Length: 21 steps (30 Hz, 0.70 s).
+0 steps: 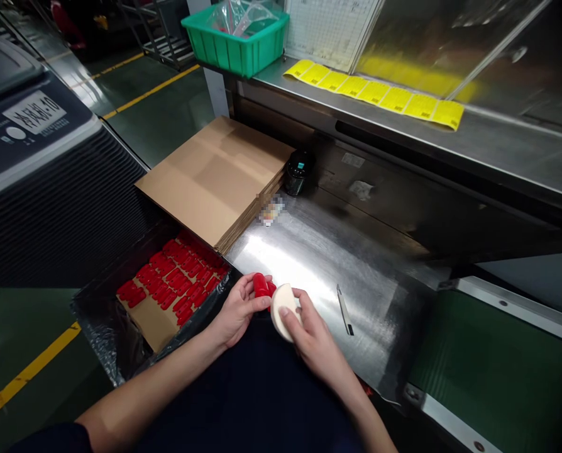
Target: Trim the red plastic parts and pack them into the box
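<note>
At the near edge of the steel table (319, 251), seen from the head camera, the left hand (237, 309) is closed around a red plastic part (262, 286), fingers clamped on it. The right hand (309, 333) grips a pale round pad (281, 308), fingers curled over its face, and the pad touches the red part. To the left, a box lined with black film (102, 327) holds rows of more red parts (177, 280) on cardboard. A stack of flat cardboard sheets (215, 176) lies partly over the box's far side. A small knife (344, 309) rests on the table just right of the hands. Farther off, a green bin (236, 47) and yellow tags (380, 94) sit on the raised shelf.
</note>
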Tool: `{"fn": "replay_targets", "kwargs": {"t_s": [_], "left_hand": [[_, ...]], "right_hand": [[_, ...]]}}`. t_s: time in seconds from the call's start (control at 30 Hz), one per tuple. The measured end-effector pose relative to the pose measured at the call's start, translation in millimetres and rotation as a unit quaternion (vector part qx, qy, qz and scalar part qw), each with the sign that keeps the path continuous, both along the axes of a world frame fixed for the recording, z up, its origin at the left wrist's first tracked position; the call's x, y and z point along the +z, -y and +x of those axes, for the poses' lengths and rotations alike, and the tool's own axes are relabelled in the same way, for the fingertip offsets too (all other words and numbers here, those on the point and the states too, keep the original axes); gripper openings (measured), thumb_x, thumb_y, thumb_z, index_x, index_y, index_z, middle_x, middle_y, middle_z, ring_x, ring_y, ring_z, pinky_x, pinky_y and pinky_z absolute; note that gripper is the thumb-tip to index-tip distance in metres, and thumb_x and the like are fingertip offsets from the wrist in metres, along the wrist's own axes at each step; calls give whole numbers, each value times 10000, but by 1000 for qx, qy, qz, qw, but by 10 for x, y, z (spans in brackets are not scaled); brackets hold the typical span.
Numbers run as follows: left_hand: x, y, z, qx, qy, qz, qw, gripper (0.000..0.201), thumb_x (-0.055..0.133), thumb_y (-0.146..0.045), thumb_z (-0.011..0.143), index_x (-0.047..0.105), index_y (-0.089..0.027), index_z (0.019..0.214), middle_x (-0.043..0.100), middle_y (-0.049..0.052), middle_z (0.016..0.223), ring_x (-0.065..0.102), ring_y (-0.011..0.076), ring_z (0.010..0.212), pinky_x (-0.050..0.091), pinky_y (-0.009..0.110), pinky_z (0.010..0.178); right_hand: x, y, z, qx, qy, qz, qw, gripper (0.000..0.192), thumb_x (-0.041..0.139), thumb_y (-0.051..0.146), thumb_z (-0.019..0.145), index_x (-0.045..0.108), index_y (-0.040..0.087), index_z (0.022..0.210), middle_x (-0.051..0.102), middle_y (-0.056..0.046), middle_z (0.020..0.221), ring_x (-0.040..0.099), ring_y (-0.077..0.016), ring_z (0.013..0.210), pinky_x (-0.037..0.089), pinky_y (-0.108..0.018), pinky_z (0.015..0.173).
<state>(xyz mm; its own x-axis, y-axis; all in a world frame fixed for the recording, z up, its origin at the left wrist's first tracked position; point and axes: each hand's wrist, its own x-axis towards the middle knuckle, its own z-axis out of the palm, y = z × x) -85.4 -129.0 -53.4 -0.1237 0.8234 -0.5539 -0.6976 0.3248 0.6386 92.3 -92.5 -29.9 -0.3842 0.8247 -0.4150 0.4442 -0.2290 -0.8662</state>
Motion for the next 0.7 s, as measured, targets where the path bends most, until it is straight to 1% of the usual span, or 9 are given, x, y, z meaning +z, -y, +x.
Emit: {"fn": "replay_targets", "kwargs": {"t_s": [0.07, 0.13, 0.2, 0.3, 0.43, 0.53, 0.63, 0.67, 0.7], "left_hand": [[3, -3, -7, 0, 6, -5, 1000, 639, 994, -200, 604, 664, -174, 1150, 744, 106, 1286, 669, 247, 1198, 479, 377, 1064], [13, -6, -10, -1, 12, -9, 1000, 642, 996, -205, 601, 669, -173, 1152, 753, 103, 1267, 680, 235, 1165, 494, 364, 1034], [26, -7, -9, -3, 18, -12, 1000, 650, 1000, -215, 592, 676, -172, 1154, 762, 99, 1250, 686, 226, 1145, 501, 353, 1018], [36, 0, -5, -8, 25, -17, 1000, 645, 1004, -232, 584, 691, -172, 1145, 775, 94, 1221, 693, 219, 1119, 506, 341, 1005], [30, 21, -2, -13, 29, -19, 999, 576, 992, -229, 604, 719, -179, 1108, 792, 74, 1173, 702, 206, 1069, 516, 327, 969], [35, 38, 0, -19, 36, -12, 999, 588, 994, -215, 596, 733, -187, 1122, 795, 70, 1178, 703, 208, 1086, 516, 321, 981], [41, 59, -1, -28, 41, -5, 999, 574, 984, -206, 613, 740, -190, 1132, 794, 77, 1193, 709, 221, 1092, 522, 334, 984], [39, 68, -4, -31, 43, -4, 999, 574, 981, -205, 615, 741, -191, 1137, 795, 78, 1189, 711, 228, 1093, 523, 341, 988], [32, 77, -8, -34, 45, -2, 998, 580, 979, -201, 615, 741, -192, 1145, 795, 77, 1189, 713, 234, 1100, 521, 346, 998]], "right_hand": [[34, 13, 11, 13, -9, -18, 1000, 467, 538, 566, 982, 582, 246, 1318, 760, -66, 1058, 707, -254, 894, 565, -386, 796], [59, 10, 9, 1, -11, -34, 999, 490, 487, 572, 1002, 541, 239, 1357, 747, -86, 1136, 707, -269, 963, 557, -402, 837], [76, 1, -4, -3, -12, -39, 999, 482, 467, 580, 1011, 531, 248, 1355, 744, -82, 1137, 707, -270, 950, 550, -401, 831], [93, 2, -18, 30, -28, -51, 998, 442, 499, 577, 1010, 537, 276, 1332, 749, -44, 1081, 694, -256, 921, 528, -390, 827], [87, 22, -11, 10, -16, -52, 998, 439, 485, 580, 1016, 520, 272, 1327, 734, -57, 1123, 683, -267, 1008, 510, -402, 878], [89, 38, 5, 30, -37, -50, 998, 431, 504, 568, 1012, 539, 278, 1328, 743, -40, 1092, 691, -251, 962, 519, -388, 863], [115, 59, 12, 7, -30, -40, 999, 449, 497, 553, 1013, 546, 257, 1346, 748, -54, 1110, 697, -252, 967, 529, -384, 853], [126, 67, 11, 5, -29, -37, 999, 452, 499, 549, 1011, 552, 253, 1348, 750, -59, 1121, 699, -254, 978, 532, -384, 856], [134, 73, 10, 18, -31, -35, 999, 450, 508, 546, 1008, 561, 254, 1346, 754, -58, 1122, 702, -256, 982, 534, -384, 857]]}}
